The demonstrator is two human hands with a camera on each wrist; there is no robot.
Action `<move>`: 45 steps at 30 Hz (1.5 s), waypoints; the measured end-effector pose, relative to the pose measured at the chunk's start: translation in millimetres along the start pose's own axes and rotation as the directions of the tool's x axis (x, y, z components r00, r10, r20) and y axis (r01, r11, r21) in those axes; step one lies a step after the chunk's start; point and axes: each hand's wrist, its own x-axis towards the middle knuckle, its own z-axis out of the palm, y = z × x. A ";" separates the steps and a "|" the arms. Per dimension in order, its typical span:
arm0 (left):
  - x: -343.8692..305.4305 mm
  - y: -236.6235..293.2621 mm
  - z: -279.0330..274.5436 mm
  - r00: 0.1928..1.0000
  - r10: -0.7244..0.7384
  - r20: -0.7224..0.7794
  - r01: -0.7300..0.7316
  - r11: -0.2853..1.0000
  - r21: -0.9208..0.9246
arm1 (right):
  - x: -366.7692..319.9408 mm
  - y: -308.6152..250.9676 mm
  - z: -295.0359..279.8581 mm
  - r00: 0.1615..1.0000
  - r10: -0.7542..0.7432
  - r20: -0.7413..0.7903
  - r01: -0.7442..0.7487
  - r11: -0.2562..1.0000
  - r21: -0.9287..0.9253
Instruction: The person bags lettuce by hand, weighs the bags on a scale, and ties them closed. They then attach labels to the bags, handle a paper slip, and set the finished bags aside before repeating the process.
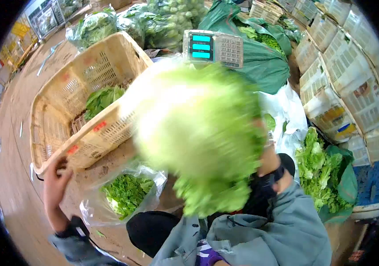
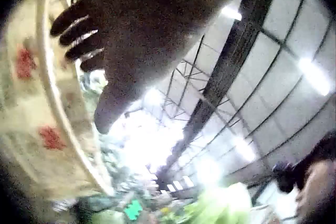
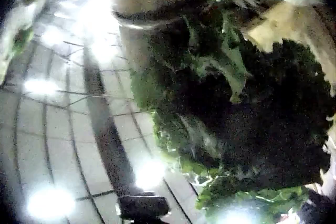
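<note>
A large head of leafy green lettuce [image 1: 198, 128], blurred and pale at its left end, is lifted in front of my body in the head view. My right hand [image 1: 267, 157] grips it from the right, its fingers mostly hidden by the leaves. In the right wrist view the dark underside of the lettuce [image 3: 262, 113] fills much of the picture. My left hand [image 1: 58, 177] is beside the near left corner of the yellowish plastic crate [image 1: 110, 126]. Spread fingers of that hand [image 2: 142, 29] show in the left wrist view, close to the crate's rim [image 2: 52, 85], holding nothing.
Loose greens [image 1: 103, 101] lie inside the crate. A clear plastic bag [image 1: 94, 210] with lettuce lies on the floor before me. A scale display [image 1: 214, 48] stands behind the lettuce. More lettuce [image 1: 320, 173] lies at right, near stacked white crates [image 1: 353, 84]. Filled bags [image 1: 94, 29] stand behind.
</note>
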 end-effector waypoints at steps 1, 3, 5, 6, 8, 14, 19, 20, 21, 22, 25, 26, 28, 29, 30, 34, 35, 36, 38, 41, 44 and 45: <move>-21.2 -19.4 16.3 0.996 -0.067 -0.058 0.079 0.966 0.245 | 29.2 -26.4 20.4 0.912 -0.401 0.082 0.369 0.892 0.260; -60.8 -57.4 60.5 0.960 -0.274 0.063 0.244 0.923 0.298 | 46.0 -63.4 74.7 0.883 0.324 0.339 -0.462 0.731 0.503; -93.5 -57.5 101.7 0.952 -0.210 -0.224 0.287 0.865 0.411 | 44.8 -62.4 118.2 0.859 0.317 0.403 -0.502 0.675 0.541; -102.4 -60.0 100.2 0.947 -0.235 -0.219 0.308 0.858 0.412 | 39.9 -42.3 143.8 0.882 0.216 0.420 -0.459 0.596 0.659; -104.8 -59.0 92.5 0.784 -0.597 0.169 0.611 0.791 -0.040 | 37.3 -24.5 166.1 0.874 0.222 0.431 -0.457 0.675 0.579; -104.5 -37.1 62.8 0.888 -0.329 0.322 0.376 0.115 -0.919 | 52.2 -9.2 215.7 0.643 0.138 0.754 -0.672 0.573 0.469; -123.1 -64.6 63.3 0.947 -0.148 0.284 0.271 -0.099 -0.957 | 93.4 3.9 278.0 0.511 0.125 0.851 -0.719 0.605 0.343; -133.2 -68.5 61.1 0.951 -0.103 0.290 0.277 -0.129 -0.952 | 102.3 58.0 296.4 0.504 0.229 0.833 -0.765 0.567 0.307; -142.1 -71.2 59.2 0.951 -0.059 0.304 0.292 -0.159 -0.943 | 111.7 67.9 300.6 0.505 0.277 0.817 -0.758 0.594 0.267; -147.5 -73.5 59.5 0.948 -0.056 0.313 0.301 -0.163 -0.940 | 121.4 76.3 302.5 0.511 0.310 0.802 -0.751 0.616 0.240; -156.1 -80.7 70.1 0.909 -0.019 0.416 0.401 -0.222 -0.888 | 145.4 100.4 315.6 0.519 0.345 0.782 -0.728 0.658 0.193; -156.3 -78.1 77.7 0.908 -0.020 0.418 0.403 -0.226 -0.887 | 151.6 106.9 323.3 0.524 0.347 0.778 -0.718 0.671 0.184; -151.0 -59.6 94.0 0.930 0.036 0.366 0.368 -0.099 -0.925 | 160.7 120.7 342.5 0.540 0.337 0.771 -0.689 0.703 0.175; -148.6 -52.6 95.7 0.948 0.044 0.315 0.317 -0.026 -0.948 | 162.9 127.3 349.9 0.554 0.320 0.768 -0.669 0.721 0.182; -150.0 -54.7 96.7 0.946 0.051 0.322 0.323 -0.030 -0.946 | 159.6 121.8 348.9 0.555 0.329 0.764 -0.674 0.716 0.181; -163.9 -90.2 88.3 0.984 0.043 0.170 0.173 -0.418 -0.892 | 155.3 55.0 313.2 0.643 0.574 0.507 -0.623 0.777 -0.090; -168.9 -94.2 87.1 0.980 -0.021 0.200 0.165 -0.485 -0.859 | 150.4 36.9 295.4 0.653 0.576 0.491 -0.619 0.780 -0.093; -169.2 -95.7 85.8 0.969 -0.079 0.234 0.154 -0.548 -0.822 | 147.5 24.8 281.5 0.665 0.577 0.473 -0.614 0.784 -0.094; -161.7 -91.0 90.6 0.959 -0.057 0.276 0.219 -0.469 -0.856 | 165.4 65.7 270.9 0.512 0.620 0.595 0.105 0.642 -0.760; -148.9 -72.3 86.7 0.945 -0.042 0.324 0.292 -0.337 -0.895 | 131.2 -48.3 244.0 0.262 0.546 0.796 0.795 0.345 -0.499; -137.8 -65.5 87.0 0.958 -0.044 0.284 0.262 -0.275 -0.925 | 79.0 -98.7 242.3 0.047 0.542 0.839 0.677 0.600 -0.426; -132.0 -64.2 88.9 0.958 -0.063 0.280 0.249 -0.301 -0.921 | 68.3 -94.6 252.2 -0.113 0.534 0.838 0.831 0.514 -0.215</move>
